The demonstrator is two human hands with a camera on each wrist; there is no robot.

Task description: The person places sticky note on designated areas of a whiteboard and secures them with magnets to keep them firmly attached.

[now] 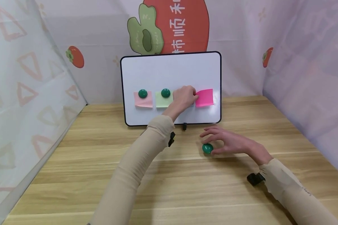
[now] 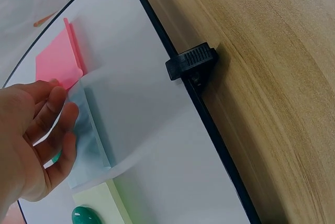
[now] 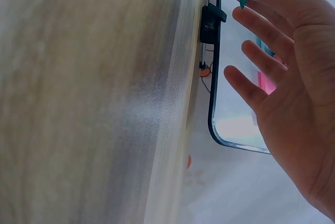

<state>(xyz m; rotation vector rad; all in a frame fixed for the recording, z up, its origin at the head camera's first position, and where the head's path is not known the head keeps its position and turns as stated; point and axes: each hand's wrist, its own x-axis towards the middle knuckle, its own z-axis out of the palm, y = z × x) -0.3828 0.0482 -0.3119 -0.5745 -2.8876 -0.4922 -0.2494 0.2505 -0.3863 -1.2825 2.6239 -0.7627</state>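
My left hand (image 1: 184, 97) is at the whiteboard (image 1: 171, 70), pinching the left edge of a bright pink sticky note (image 1: 205, 98). The note's upper left corner bends away slightly. Below those fingers lies a blue sticky note (image 2: 90, 135), with a green magnet (image 2: 56, 157) partly hidden behind the hand. Over the table, my right hand (image 1: 231, 141) holds a round green magnet (image 1: 207, 148) between thumb and index finger, the other fingers spread. Further left on the board, green magnets sit on a pale pink note (image 1: 144, 102) and a pale green note (image 1: 161, 103).
A black clip foot (image 2: 192, 62) grips the board's lower edge. The board stands at the back of the wooden table (image 1: 73, 175), in front of a printed curtain (image 1: 101, 28). Fabric also hangs along the left and right sides.
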